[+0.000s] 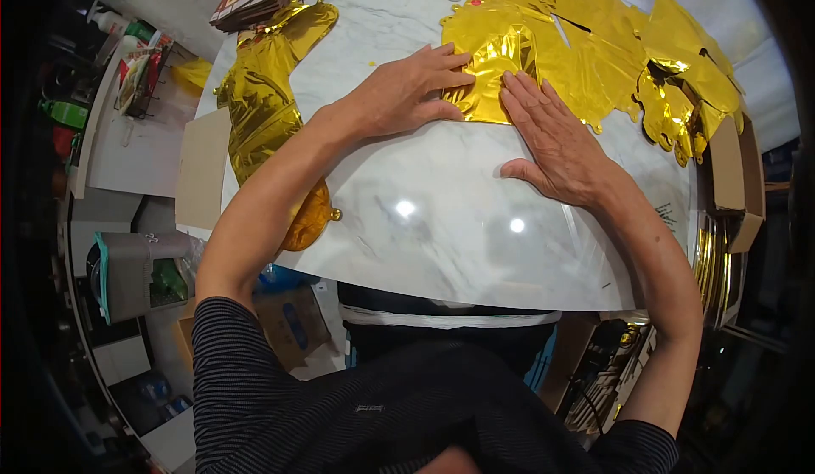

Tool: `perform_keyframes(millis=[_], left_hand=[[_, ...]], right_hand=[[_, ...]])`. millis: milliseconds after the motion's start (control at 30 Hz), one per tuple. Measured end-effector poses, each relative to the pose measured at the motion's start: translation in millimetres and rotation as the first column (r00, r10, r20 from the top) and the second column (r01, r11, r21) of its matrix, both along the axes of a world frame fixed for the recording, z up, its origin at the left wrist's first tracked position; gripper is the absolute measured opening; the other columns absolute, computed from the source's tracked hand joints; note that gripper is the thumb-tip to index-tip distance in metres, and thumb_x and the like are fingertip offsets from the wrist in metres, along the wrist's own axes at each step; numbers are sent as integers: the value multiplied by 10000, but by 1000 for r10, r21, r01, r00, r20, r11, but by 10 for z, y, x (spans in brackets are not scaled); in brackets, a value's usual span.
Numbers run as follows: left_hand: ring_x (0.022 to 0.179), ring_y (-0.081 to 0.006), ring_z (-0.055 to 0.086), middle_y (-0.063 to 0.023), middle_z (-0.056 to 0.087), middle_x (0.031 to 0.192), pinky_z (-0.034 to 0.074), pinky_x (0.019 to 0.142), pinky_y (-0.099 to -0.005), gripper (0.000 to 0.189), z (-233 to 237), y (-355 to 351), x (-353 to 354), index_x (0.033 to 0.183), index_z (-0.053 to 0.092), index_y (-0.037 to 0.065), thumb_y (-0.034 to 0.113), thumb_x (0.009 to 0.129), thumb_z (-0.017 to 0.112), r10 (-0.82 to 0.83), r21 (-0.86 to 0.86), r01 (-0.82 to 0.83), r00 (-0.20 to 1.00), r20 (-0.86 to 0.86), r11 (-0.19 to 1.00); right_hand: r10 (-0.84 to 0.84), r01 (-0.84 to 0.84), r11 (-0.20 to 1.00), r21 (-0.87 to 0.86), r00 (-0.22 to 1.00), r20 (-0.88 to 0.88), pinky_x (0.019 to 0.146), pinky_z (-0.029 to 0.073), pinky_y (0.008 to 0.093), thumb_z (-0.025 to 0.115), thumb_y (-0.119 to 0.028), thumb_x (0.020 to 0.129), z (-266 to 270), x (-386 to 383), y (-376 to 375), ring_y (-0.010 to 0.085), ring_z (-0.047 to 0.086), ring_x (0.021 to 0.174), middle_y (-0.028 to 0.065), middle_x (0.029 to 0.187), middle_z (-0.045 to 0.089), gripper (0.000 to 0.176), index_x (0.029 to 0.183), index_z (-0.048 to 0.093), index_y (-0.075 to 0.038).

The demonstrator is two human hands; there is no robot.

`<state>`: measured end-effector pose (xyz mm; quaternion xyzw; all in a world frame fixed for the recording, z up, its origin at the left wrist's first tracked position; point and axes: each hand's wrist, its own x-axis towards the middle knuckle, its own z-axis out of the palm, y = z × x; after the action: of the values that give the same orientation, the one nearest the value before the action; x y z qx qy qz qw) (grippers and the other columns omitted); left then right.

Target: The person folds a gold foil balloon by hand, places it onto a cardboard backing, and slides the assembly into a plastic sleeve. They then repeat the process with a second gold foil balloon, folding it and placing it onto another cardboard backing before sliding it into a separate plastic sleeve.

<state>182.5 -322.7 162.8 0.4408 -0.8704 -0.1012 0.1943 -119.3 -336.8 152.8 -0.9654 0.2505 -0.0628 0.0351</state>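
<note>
Gold crinkled foil balloon (pixel 497 50) lies flat on the white marble tabletop (pixel 441 228), its near end pinned under my left hand (pixel 407 92) and right hand (pixel 552 139), both open palm-down and clasping nothing, its length running away from me toward more gold foil shapes (pixel 671 75).

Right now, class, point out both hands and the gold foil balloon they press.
left hand (pixel 406 94): head view, back of the hand.
right hand (pixel 556 139): head view, back of the hand.
gold foil balloon (pixel 497 50): head view, crinkled top face.
</note>
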Motion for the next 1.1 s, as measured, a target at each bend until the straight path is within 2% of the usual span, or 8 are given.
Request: perform_keyframes(millis=[233, 333, 367, 467, 700, 767, 1000, 1100], left_hand=[[1242, -319, 691, -154, 716, 1358, 547, 1050, -385, 440, -128, 57, 162, 1358, 701, 56, 115, 930, 783, 11, -112, -43, 963, -270, 993], [755, -109, 634, -38, 726, 871, 522, 705, -269, 277, 35, 329, 76, 1193, 752, -8, 93, 937, 780, 391, 199, -344, 872, -294, 918], [755, -109, 634, -38, 726, 871, 522, 705, -269, 277, 73, 382, 47, 1193, 752, -8, 93, 937, 780, 395, 201, -348, 871, -293, 916], [605, -86, 591, 8, 648, 753, 471, 545, -271, 396, 262, 487, -22, 1207, 721, -64, 173, 902, 806, 575, 741, -197, 762, -296, 642], [509, -62, 544, -6, 657, 757, 391, 423, -210, 440, 215, 441, -47, 1293, 640, -80, 156, 946, 772, 739, 887, 8, 549, -390, 462], [493, -72, 556, -24, 675, 756, 420, 416, -209, 261, 216, 437, -55, 1150, 678, -46, 143, 978, 732, 811, 888, 174, 361, -460, 426], [483, -87, 589, -40, 679, 698, 422, 387, -212, 183, 224, 310, -100, 894, 646, 29, 164, 1001, 710, 862, 901, 254, 286, -418, 353], [465, -83, 586, -36, 683, 686, 410, 375, -214, 195, 208, 295, -108, 904, 669, 21, 182, 1001, 720, 806, 907, 229, 418, -419, 353]], right_hand=[[-8, 8, 1000, 12, 1000, 12, 1343, 138, 513, 604, -614, 995, 5, 0, -3, 384, 185, 1635, 242, 1739, 239, 990, 1652, 254, 38], [-8, 8, 1000, 16, 1000, 16, 1343, 139, 511, 608, -609, 994, 2, -3, -4, 383, 188, 1635, 244, 1739, 240, 986, 1649, 259, 40], [-11, 10, 1000, 16, 1000, 12, 1343, 140, 509, 609, -608, 994, 3, 0, -4, 382, 190, 1634, 245, 1739, 240, 984, 1647, 262, 41], [-25, 25, 999, 25, 1000, -5, 1344, 140, 505, 614, -606, 992, 5, 4, -2, 382, 190, 1634, 244, 1739, 240, 983, 1645, 266, 41], [-18, 17, 1000, 19, 1000, 23, 1345, 143, 501, 615, -608, 995, 3, -1, 8, 379, 191, 1635, 241, 1740, 240, 983, 1647, 262, 39], [-21, 20, 1000, 18, 1000, 22, 1345, 143, 502, 611, -606, 1001, 1, 1, 12, 379, 192, 1635, 236, 1742, 240, 976, 1648, 260, 36], [-29, 29, 999, 21, 999, 29, 1346, 142, 504, 622, -595, 1001, -11, -1, 13, 374, 194, 1635, 227, 1743, 245, 970, 1648, 262, 32], [-24, 24, 1000, 20, 999, 37, 1346, 144, 503, 624, -597, 999, -10, 4, 10, 373, 194, 1635, 228, 1743, 243, 970, 1646, 268, 32]])
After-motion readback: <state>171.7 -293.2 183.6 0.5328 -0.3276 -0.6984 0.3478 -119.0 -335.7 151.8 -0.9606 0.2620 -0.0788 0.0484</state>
